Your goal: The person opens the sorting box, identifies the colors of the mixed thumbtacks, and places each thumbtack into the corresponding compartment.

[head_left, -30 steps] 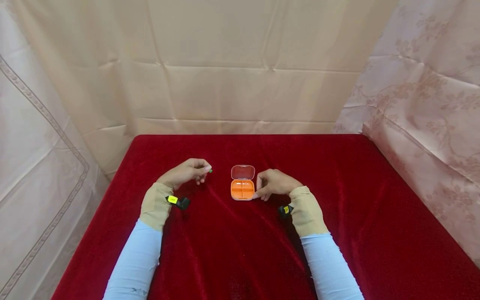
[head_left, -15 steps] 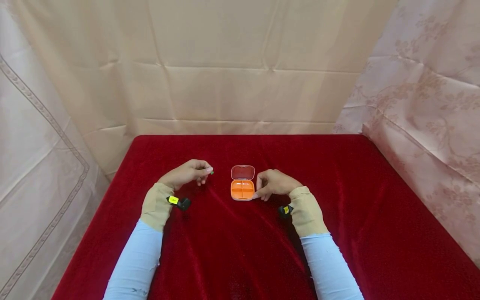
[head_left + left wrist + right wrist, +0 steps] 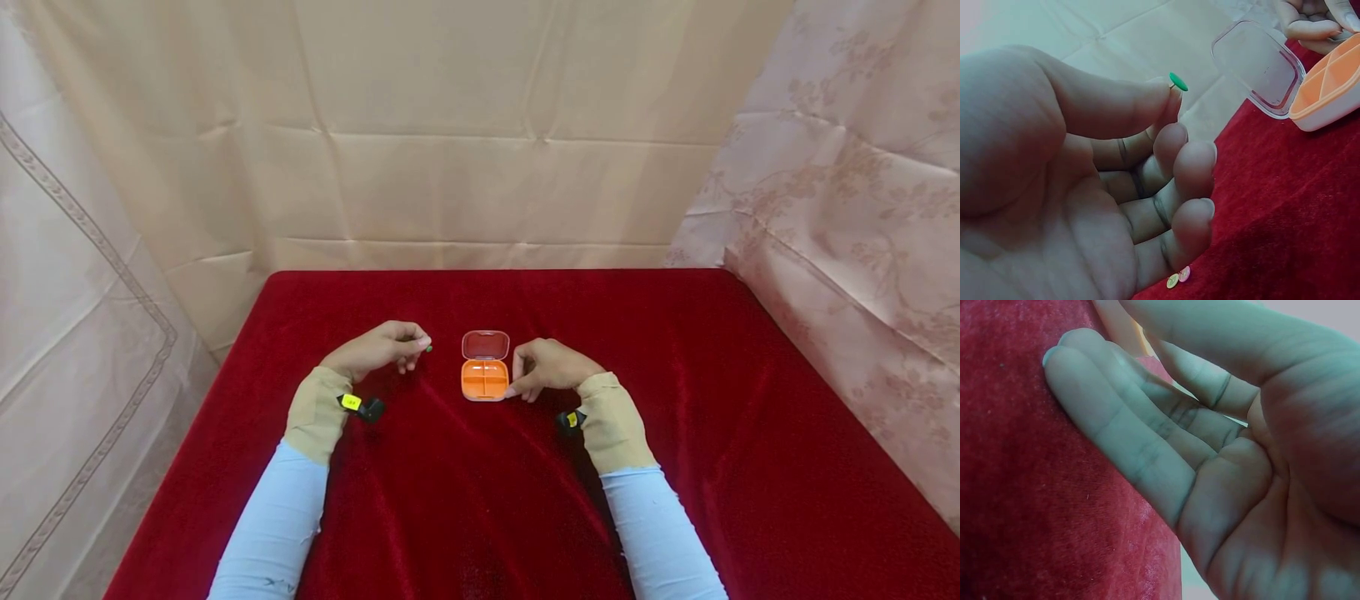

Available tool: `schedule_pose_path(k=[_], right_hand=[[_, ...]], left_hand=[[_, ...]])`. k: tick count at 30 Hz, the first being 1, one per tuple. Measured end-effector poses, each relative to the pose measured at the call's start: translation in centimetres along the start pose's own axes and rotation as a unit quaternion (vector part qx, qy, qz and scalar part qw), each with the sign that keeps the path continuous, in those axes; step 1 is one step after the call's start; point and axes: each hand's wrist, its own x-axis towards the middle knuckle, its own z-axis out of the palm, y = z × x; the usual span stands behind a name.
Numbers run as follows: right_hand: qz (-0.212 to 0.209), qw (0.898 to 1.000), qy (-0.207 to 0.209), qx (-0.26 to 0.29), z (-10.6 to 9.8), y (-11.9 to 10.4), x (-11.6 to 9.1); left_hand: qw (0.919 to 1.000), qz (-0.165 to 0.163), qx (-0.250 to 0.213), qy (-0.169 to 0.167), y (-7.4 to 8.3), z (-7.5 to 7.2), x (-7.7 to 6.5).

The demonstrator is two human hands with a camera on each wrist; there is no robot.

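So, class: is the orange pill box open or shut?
Open: the orange pill box has its clear lid tipped back, compartments showing.

The right hand (image 3: 1222,456) fills the right wrist view, hiding nearly all of the orange case (image 3: 484,377); the contact point is indeterminable.

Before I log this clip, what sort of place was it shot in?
Probably a makeshift recording booth rather than a lived-in room. A table draped in red velvet cloth is walled in by creased beige sheets on three sides, and only a small orange pill box sits between the hands.
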Motion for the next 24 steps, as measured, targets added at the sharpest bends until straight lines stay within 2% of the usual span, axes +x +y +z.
schedule_pose_path(k=[24], right_hand=[[-0.002, 1.000, -0.001, -0.001, -0.01, -0.19, -0.17]], left_hand=[[0.9998, 0.000, 0.022, -0.003, 0.28, 0.69, 0.24]])
